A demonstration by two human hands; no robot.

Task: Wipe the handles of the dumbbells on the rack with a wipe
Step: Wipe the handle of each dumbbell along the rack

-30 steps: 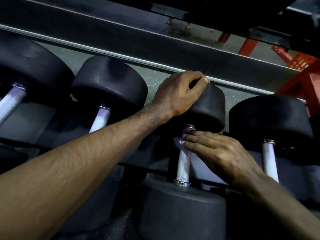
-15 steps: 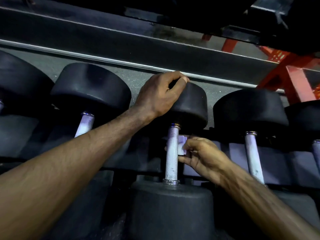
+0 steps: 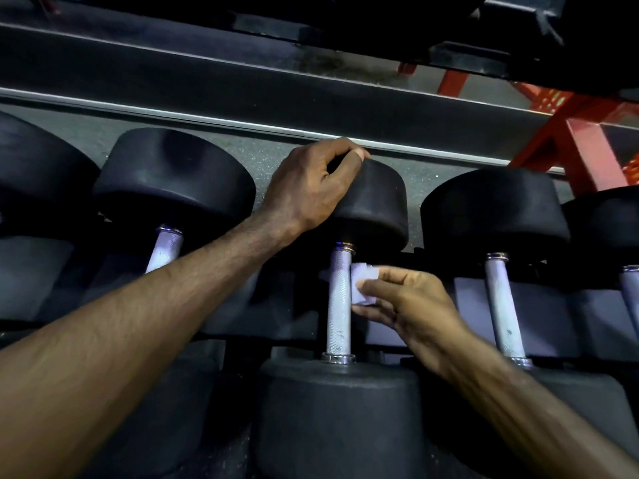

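Several black dumbbells lie side by side on the rack, each with a knurled steel handle. The middle dumbbell's handle [image 3: 339, 305] runs between its far head [image 3: 375, 209] and near head [image 3: 340, 420]. My left hand [image 3: 311, 186] grips the top edge of the far head, fingers curled over it. My right hand [image 3: 408, 302] pinches a small pale wipe [image 3: 362, 283] just right of the handle's upper part, touching or nearly touching it.
Neighbouring handles stand to the left [image 3: 165, 250] and right [image 3: 503, 305], a third at the far right edge. A dark rack rail [image 3: 242, 95] crosses above the heads. Red metal framing [image 3: 581, 140] shows at the upper right.
My right hand has come off the top of the handle and now holds the wipe beside it, slightly lower. The view has shifted right. My left hand stays on the far head.
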